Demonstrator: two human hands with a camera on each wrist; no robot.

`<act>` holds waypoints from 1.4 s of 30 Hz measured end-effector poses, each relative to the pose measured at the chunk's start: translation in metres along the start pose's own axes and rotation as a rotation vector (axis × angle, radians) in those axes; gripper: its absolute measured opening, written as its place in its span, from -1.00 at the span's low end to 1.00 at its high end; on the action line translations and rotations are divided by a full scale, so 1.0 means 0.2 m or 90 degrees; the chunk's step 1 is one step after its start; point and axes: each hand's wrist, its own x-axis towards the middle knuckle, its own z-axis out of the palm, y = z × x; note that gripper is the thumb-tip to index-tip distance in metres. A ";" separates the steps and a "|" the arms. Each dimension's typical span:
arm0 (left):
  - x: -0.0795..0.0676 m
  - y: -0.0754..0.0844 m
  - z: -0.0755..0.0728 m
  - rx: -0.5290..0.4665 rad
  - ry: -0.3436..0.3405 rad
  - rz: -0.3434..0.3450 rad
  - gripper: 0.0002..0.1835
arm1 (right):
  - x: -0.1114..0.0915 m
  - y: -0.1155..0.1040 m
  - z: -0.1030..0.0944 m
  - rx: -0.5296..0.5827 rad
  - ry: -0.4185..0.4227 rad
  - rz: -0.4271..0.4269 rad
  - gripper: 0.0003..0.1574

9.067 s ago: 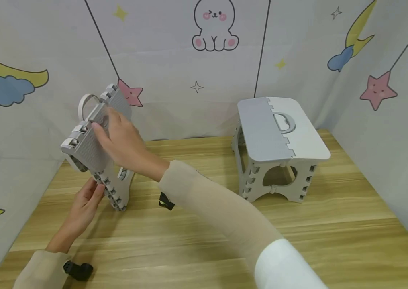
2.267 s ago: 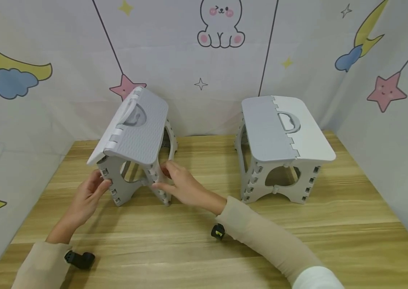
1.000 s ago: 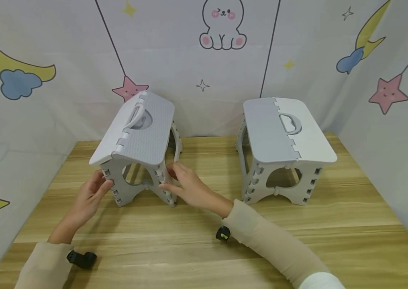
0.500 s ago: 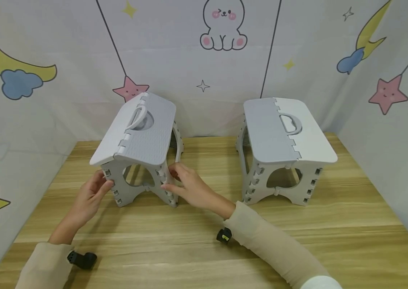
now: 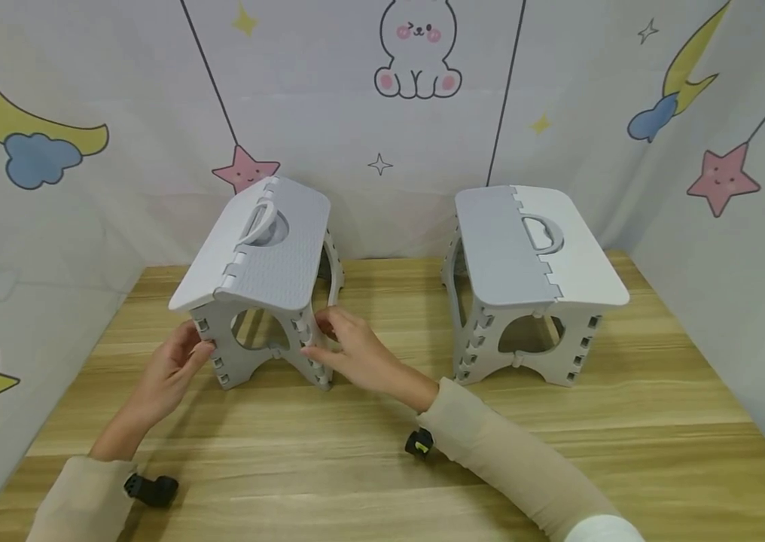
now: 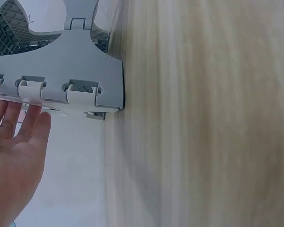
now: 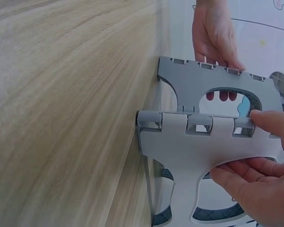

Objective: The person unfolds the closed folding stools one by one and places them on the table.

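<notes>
A grey and white folding stool (image 5: 284, 260) stands on the left of the table, its legs spread and its two-part top bent up in a low ridge along the hinge. The handle (image 5: 259, 223) sticks up from that ridge. My left hand (image 5: 166, 369) holds the front left leg, thumb at the front edge; its fingertips show behind the panel in the right wrist view. On the front right corner leg, my right hand (image 5: 364, 352) has its thumb (image 7: 273, 122) on the hinged edge and its fingers curled into the side opening.
To the right stands a second folding stool (image 5: 501, 248), fully unfolded with a flat top and its handle lying down. Behind both hangs a white curtain (image 5: 328, 98) printed with stars and moons. Wood-grain table (image 5: 301, 467) extends in front of the stools.
Earlier the left stool was nearly folded, with my right hand on its top. Since then its legs have spread, its top has flattened and my right hand has moved to the right leg.
</notes>
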 end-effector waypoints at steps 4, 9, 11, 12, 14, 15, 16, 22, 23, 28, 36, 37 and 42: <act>0.02 0.02 0.00 -0.079 0.041 0.010 -0.58 | -0.01 -0.02 -0.02 0.007 0.035 0.049 -0.39; 0.06 0.09 -0.03 -0.124 0.128 -0.006 -0.50 | 0.00 -0.04 -0.05 0.020 0.161 0.079 -0.17; 0.08 0.12 -0.05 -0.087 0.149 -0.012 -0.47 | 0.01 -0.06 -0.07 0.013 0.200 0.085 -0.05; 0.09 0.14 -0.07 -0.066 0.154 -0.015 -0.45 | 0.02 -0.08 -0.08 0.004 0.210 0.088 0.00; 0.12 0.18 -0.10 -0.034 0.155 -0.014 -0.44 | 0.05 -0.10 -0.11 -0.018 0.215 0.090 0.08; 0.14 0.20 -0.11 -0.026 0.151 -0.011 -0.44 | 0.07 -0.12 -0.12 -0.031 0.213 0.090 0.10; 0.16 0.22 -0.13 -0.017 0.144 -0.008 -0.44 | 0.09 -0.13 -0.13 -0.048 0.207 0.089 0.12; 0.28 0.34 -0.18 0.051 0.063 -0.004 -0.46 | 0.27 -0.23 -0.19 -0.170 0.143 0.108 0.34; 0.30 0.35 -0.18 0.060 0.046 -0.011 -0.46 | 0.30 -0.25 -0.20 -0.184 0.130 0.115 0.38; 0.38 0.39 -0.18 0.077 -0.046 -0.043 -0.46 | 0.42 -0.29 -0.20 -0.229 0.063 0.132 0.51; 0.48 0.41 -0.18 0.046 -0.154 -0.070 -0.41 | 0.52 -0.28 -0.19 -0.280 -0.009 0.158 0.53; 0.49 0.42 -0.18 0.041 -0.165 -0.070 -0.41 | 0.53 -0.28 -0.19 -0.281 -0.012 0.157 0.52; 0.54 0.44 -0.18 0.044 -0.198 -0.045 -0.41 | 0.55 -0.28 -0.21 -0.273 -0.027 0.158 0.50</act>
